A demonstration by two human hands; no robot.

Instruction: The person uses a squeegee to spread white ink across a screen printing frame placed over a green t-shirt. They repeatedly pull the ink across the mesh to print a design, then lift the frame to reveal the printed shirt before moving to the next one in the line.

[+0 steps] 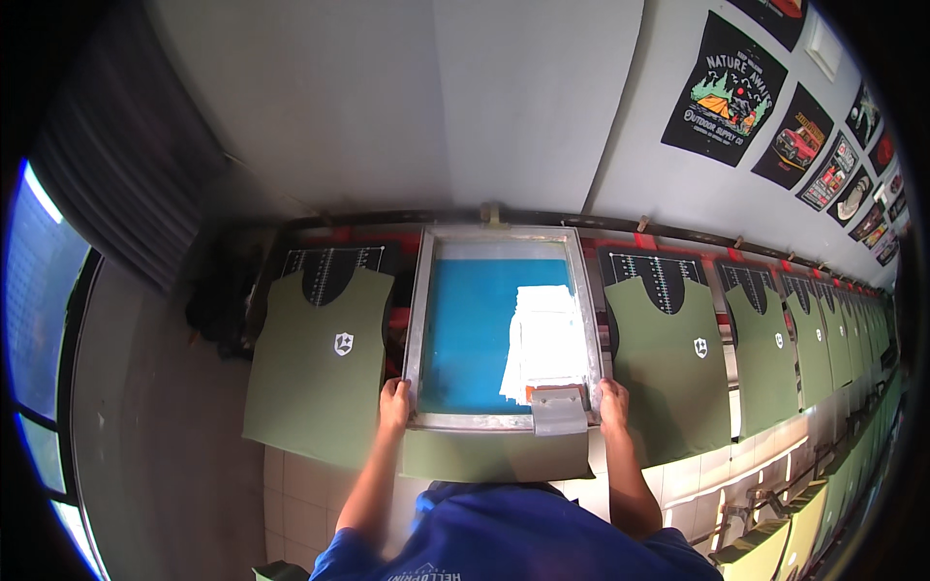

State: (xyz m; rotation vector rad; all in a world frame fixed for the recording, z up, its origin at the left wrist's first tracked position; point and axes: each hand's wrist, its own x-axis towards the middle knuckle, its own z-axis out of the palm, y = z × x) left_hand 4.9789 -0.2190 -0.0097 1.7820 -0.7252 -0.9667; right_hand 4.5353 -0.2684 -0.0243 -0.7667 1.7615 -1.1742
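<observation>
My left hand (394,402) is closed round the left side of a metal-edged printing screen (418,320), close to its near corner. On the opposite side, my right hand (613,400) grips the same frame. Blue mesh (470,329) fills the screen, with thick white ink (547,329) spread over its right half. A squeegee (560,412) with a metal holder rests at the near right corner, over the frame's edge. Beneath the screen, the near end of an olive-green shirt panel (494,457) sticks out; the rest of it is hidden.
Olive shirt panels (315,387) with small white shield prints lie on black boards either side; more (668,387) run off to the right. A dark rail (678,234) lies along the far side. Printed samples (725,87) hang on the wall. Yellowish panels (756,554) sit lower right.
</observation>
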